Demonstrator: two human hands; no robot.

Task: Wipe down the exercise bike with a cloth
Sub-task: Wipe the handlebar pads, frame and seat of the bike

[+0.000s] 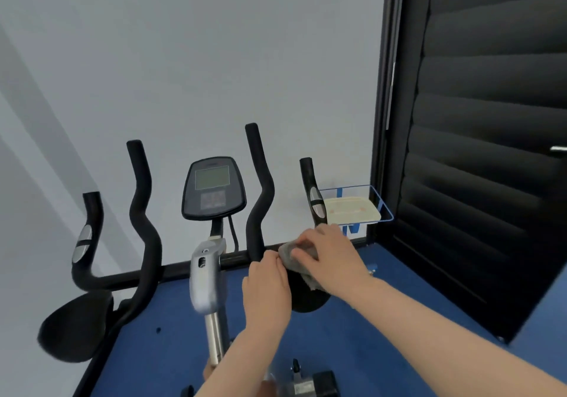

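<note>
The exercise bike (208, 277) stands in front of me with black curved handlebars, a grey console (214, 188) and a silver stem. A grey cloth (291, 255) lies on the right side of the handlebar, above the black right arm pad (306, 298). My right hand (331, 255) holds the cloth from above, fingers curled over it. My left hand (268, 289) grips the handlebar just left of the cloth, touching the cloth's edge. The bar under both hands is hidden.
A white wall stands behind the bike. A dark shuttered door (491, 151) fills the right side. A blue wire basket (380, 206) with a cream tray (352, 211) sits by the wall. The floor (368, 335) is blue. The left arm pad (73, 326) juts out at left.
</note>
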